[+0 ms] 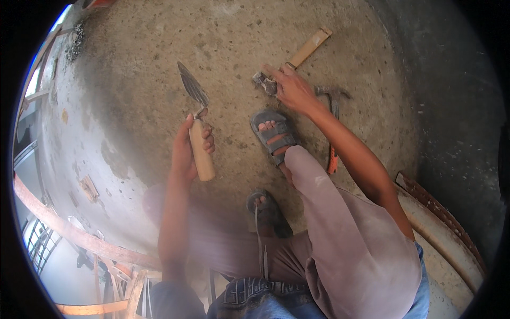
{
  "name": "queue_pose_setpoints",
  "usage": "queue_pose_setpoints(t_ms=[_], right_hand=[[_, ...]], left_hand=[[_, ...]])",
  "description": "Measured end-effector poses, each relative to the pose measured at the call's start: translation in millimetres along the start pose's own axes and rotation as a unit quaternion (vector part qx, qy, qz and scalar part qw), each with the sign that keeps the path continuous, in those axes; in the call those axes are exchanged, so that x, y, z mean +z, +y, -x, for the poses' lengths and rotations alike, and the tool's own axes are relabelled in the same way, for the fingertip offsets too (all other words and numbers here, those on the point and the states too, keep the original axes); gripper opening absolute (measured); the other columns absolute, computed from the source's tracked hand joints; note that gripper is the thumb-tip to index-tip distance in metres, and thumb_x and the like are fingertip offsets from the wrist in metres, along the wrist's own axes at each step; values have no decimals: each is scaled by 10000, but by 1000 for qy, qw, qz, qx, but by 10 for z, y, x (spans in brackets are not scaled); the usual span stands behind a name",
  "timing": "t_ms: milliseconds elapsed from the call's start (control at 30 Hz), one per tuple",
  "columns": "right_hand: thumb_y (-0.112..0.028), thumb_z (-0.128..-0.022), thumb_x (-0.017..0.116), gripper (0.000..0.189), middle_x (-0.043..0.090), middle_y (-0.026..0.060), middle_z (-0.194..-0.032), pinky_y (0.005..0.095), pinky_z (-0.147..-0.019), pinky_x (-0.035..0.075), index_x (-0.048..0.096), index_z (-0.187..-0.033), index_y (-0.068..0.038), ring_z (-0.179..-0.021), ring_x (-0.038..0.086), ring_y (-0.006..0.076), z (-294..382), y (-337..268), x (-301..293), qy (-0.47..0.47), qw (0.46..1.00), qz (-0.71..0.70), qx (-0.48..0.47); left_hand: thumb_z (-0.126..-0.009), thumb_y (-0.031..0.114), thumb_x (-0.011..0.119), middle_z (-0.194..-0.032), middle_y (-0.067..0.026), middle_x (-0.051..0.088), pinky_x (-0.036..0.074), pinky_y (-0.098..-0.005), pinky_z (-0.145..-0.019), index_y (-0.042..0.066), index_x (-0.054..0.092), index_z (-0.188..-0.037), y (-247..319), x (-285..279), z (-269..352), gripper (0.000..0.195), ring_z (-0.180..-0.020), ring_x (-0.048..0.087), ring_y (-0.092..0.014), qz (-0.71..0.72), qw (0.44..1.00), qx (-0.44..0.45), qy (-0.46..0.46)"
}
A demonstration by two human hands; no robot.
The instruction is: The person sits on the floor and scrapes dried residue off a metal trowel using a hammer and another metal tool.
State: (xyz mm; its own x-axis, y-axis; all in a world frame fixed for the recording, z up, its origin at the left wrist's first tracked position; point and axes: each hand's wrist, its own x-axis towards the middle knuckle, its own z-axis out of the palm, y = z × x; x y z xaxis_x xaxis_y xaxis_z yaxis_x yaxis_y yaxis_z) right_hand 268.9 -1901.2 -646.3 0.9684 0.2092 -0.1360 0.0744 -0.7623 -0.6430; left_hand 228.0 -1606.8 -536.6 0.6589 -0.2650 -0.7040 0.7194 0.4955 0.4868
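My left hand (191, 145) is closed around the wooden handle of a pointed trowel (194, 87), its metal blade pointing away from me. My right hand (293, 85) reaches down at a wood-handled hammer (310, 48) on the floor, by its metal head; the forefinger is stretched out above the head. Whether the fingers grip the hammer cannot be told. A claw hammer (334, 103) with an orange and black grip lies just right of that hand, partly behind my forearm.
My sandalled feet stand on the stained concrete floor (231, 40). A pale wall (91, 147) rises at the left, with timber pieces (91, 307) at lower left. Wooden boards (442, 223) lie at lower right, beside a dark surface (454, 99).
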Motion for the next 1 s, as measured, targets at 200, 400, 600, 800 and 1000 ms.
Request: queue_pose_setpoints(t_ms=[200,400,600,800,1000], right_hand=[[11,-838,525,661,520,171,-1030,459,-812,487,480,-1457,-216,-967,551,359,448,141,79,-70,985,157,-34],[-14,-829,542,656,500,148,-1001,441,-778,485,496,-1447,-228,-952,539,330,602,90,95,-76,986,143,-25],[-63,-855,559,488,543,153,-967,419,-768,486,590,-1339,-112,-922,556,325,544,-94,46,-54,998,10,-37],[-277,-972,588,371,629,83,-1046,313,-711,500,628,-1233,-16,-876,608,154,494,-580,-125,-105,827,-522,183],[-332,-961,627,372,641,54,-960,250,-651,499,658,-1151,-14,-740,601,99,461,-615,-172,-153,792,-543,235]], left_hand=[[-1047,375,452,-758,-6,493,444,-241,-496,55,471,-1282,-29,-30,21,397,-567,475,-79,8,1000,-11,16],[-1045,428,440,-734,1,491,459,-236,-490,46,522,-974,-81,-67,-1,397,-544,484,-73,-20,999,-15,35],[-1039,458,439,-681,5,457,454,-237,-461,59,517,-823,-164,-48,-34,461,-517,476,-72,16,997,-70,-26],[-1049,415,439,-697,-15,477,438,-245,-491,81,482,-1318,-291,314,-44,431,-542,487,-98,-192,981,-39,-4],[-1046,327,483,-771,-51,582,460,-269,-602,81,355,-1488,-518,401,-117,522,-625,532,-126,-578,805,135,-18]])
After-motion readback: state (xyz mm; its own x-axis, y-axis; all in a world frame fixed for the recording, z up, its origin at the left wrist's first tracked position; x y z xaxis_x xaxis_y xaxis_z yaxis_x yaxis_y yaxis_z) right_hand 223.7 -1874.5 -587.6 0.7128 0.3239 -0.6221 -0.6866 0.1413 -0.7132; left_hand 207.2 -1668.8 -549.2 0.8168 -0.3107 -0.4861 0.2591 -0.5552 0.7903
